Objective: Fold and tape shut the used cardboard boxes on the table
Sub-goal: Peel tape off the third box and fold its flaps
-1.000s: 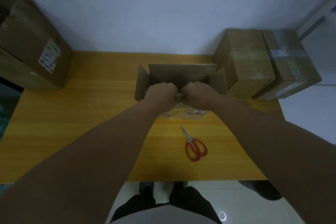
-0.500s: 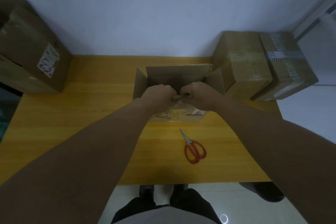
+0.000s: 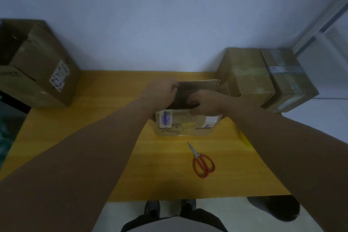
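A small open cardboard box (image 3: 185, 125) with labels on its near side stands mid-table. Its far flap (image 3: 197, 85) stands up behind my hands. My left hand (image 3: 162, 90) curls over the box's left top edge at the left flap. My right hand (image 3: 206, 103) grips the box's near right top edge, fingers curled into the opening. The box's inside is dark and mostly hidden. No tape roll is in sight.
Red-handled scissors (image 3: 202, 163) lie on the yellow table (image 3: 105, 128) just in front of the box. A large open box (image 3: 37, 73) stands at the left back. Two taped boxes (image 3: 246, 75), (image 3: 288, 79) stand at the right back. My feet show below the table's near edge.
My hands have parted from the middle of the box: the left went to the left top edge, the right to the near right edge. The side flaps no longer stick out.
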